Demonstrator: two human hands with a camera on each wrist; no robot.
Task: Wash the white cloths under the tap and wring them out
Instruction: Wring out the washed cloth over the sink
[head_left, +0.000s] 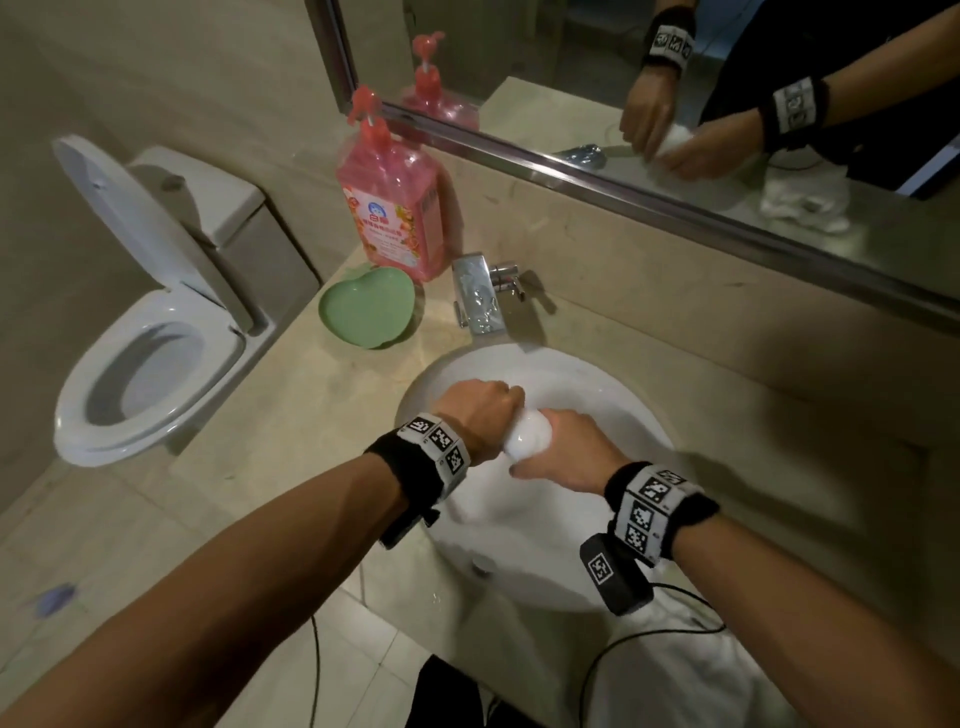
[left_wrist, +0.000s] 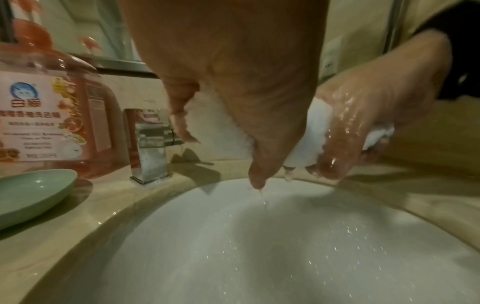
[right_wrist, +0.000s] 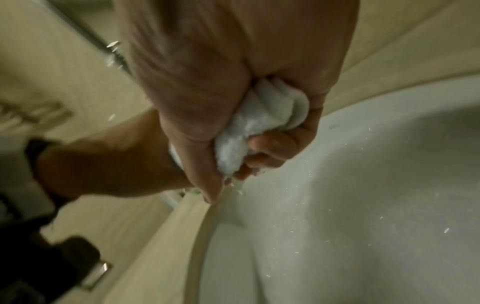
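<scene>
A rolled white cloth (head_left: 527, 440) is gripped at both ends above the basin (head_left: 597, 374), near the front edge of the tabletop (head_left: 332, 410). The fingers of the left hand (head_left: 480, 410) are curled tightly round one end, and those of the right hand (head_left: 569, 451) are wrapped round the other. Water is seen dripping from the wet hands into the basin. The tap (head_left: 477, 296) is set at the back edge, with a green dish (head_left: 366, 309) and a pink bottle (head_left: 389, 200) beside it towards the left corner.
</scene>
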